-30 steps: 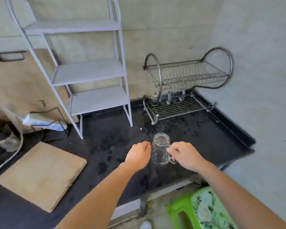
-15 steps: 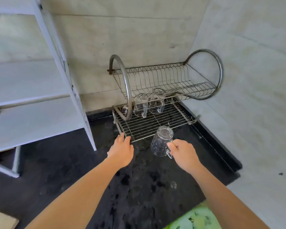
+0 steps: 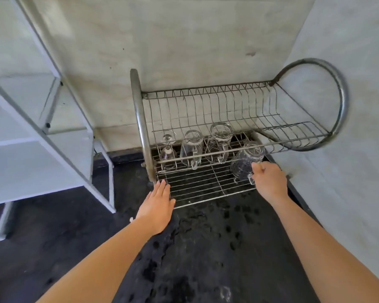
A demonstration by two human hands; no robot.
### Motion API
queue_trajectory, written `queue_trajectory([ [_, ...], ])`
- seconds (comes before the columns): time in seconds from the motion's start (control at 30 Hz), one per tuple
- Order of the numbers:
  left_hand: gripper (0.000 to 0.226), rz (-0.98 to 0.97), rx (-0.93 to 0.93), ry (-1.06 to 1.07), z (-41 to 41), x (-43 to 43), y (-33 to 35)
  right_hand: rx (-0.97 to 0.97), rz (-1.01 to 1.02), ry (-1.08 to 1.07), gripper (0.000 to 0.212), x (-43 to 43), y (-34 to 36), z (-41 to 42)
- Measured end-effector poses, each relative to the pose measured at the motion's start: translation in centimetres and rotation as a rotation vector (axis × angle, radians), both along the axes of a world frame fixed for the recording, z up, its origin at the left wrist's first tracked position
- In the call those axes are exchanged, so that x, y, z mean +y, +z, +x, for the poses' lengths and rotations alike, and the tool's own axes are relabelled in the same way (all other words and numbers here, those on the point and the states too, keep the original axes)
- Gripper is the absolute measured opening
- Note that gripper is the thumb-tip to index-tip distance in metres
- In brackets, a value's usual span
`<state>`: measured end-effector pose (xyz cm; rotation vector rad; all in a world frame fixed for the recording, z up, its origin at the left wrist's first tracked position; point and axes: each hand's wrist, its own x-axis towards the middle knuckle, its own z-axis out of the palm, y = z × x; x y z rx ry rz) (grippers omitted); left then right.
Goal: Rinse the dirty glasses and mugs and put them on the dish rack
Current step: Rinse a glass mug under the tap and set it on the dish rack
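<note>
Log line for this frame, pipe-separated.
right hand grips glass mug upside down at dish rack lower tier | left hand flat by rack front corner | three glasses racked

A plain home kitchen corner: a two-tier metal dish rack [image 3: 141, 127] stands on a wet black stone tabletop [image 3: 206, 248] where two pale walls [image 3: 184, 40] meet, and upturned glasses [image 3: 192, 147] drain on its lower grid. A white metal shelf unit [image 3: 31, 149] stands just left of the rack, on the same tabletop
</note>
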<state>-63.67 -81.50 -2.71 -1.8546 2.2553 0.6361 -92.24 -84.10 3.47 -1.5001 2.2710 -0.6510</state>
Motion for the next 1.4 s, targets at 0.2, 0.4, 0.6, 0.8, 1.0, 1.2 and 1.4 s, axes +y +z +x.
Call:
queue_trajectory([
  [0.2,0.058,-0.044,0.066,0.053,-0.3,0.2,-0.4,-0.135,-0.007,-0.135,0.031,-4.7,-2.4,-0.9],
  [0.4,0.058,-0.043,0.01,0.053,-0.5,-0.1,0.0,-0.022,0.043,-0.113,0.034,-7.6,-4.4,-0.9],
  [0.6,0.056,-0.05,-0.017,0.032,-0.6,-0.2,0.0,0.067,-0.021,-0.041,0.041,-8.6,-3.9,-0.4],
  [0.8,0.056,-0.046,-0.014,0.039,-0.5,-0.1,-0.2,0.049,0.04,-0.018,0.041,-9.0,-3.4,-0.5],
  [1.0,0.057,-0.031,0.021,0.054,-0.4,-0.2,-0.5,-0.027,0.061,-0.036,0.031,-8.7,-3.8,-0.4],
  [1.2,0.057,-0.018,0.035,0.061,-0.3,-0.2,-0.5,-0.206,0.037,-0.146,0.031,-7.3,-4.2,0.0],
  [1.4,0.06,0.095,0.195,0.137,0.1,-0.1,0.7,-0.236,-0.06,-0.212,0.029,-2.0,-2.4,2.4],
])
